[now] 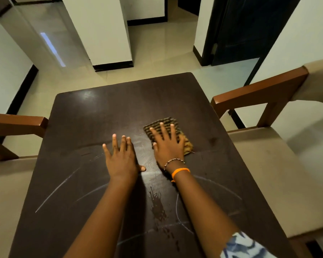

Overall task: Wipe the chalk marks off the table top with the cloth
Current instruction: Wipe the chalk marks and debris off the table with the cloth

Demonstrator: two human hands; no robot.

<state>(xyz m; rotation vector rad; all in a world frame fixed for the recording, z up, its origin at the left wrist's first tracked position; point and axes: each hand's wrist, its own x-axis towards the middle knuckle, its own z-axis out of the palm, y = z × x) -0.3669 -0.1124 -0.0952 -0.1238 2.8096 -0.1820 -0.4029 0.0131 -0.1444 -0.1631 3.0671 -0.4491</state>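
A dark brown table top (93,123) fills the middle of the view. White chalk marks (60,187) curve across its near half, on the left and also on the right near my right forearm. A striped brown and yellow cloth (166,123) lies folded right of the table's centre. My right hand (167,146) presses flat on the cloth with fingers spread and straight. My left hand (121,157) rests flat on the bare table just left of the cloth, fingers straight. A patch of water drops (158,207) sits between my forearms.
A wooden armchair with a beige seat (265,153) stands close along the table's right side. Another chair's arm (17,123) stands at the left edge. Beyond the far edge lie pale floor tiles, a white pillar (104,34) and a dark door (239,28).
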